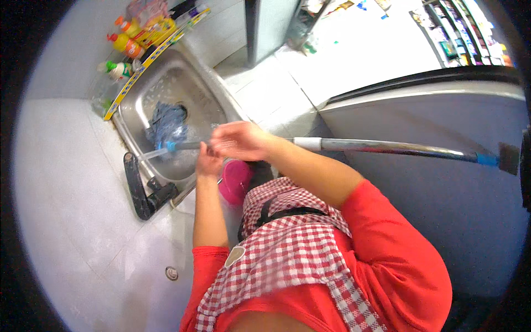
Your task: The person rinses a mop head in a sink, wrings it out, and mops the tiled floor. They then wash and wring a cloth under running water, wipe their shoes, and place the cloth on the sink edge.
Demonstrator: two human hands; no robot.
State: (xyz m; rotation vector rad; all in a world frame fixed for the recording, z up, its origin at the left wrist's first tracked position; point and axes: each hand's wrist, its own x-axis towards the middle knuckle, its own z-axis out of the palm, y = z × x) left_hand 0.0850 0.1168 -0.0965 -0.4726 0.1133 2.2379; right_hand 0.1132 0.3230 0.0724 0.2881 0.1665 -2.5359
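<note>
My left hand (pixel 208 161) is at the near right rim of a stainless steel sink (pixel 203 89), close against a long metal pole (pixel 373 147) with a white collar. My right hand (pixel 234 140) is just right of it, over the pole, its fingers blurred and apparently extended. The pole's blue-fitted end reaches over the sink, and its other end lies far right. A wet blue-grey cloth (pixel 168 124) lies in the basin near the drain. A black faucet (pixel 141 193) stands at the sink's left corner. My fingers partly hide the pole, so any grip is unclear.
Soap bottles (pixel 126 45) and a yellow sponge pack (pixel 159 31) stand behind a yellow strip (pixel 139 74) along the sink. A pink bucket (pixel 235 182) is below my hands. A grey panel (pixel 398 199) borders the right, and stocked shelves (pixel 452 37) are beyond.
</note>
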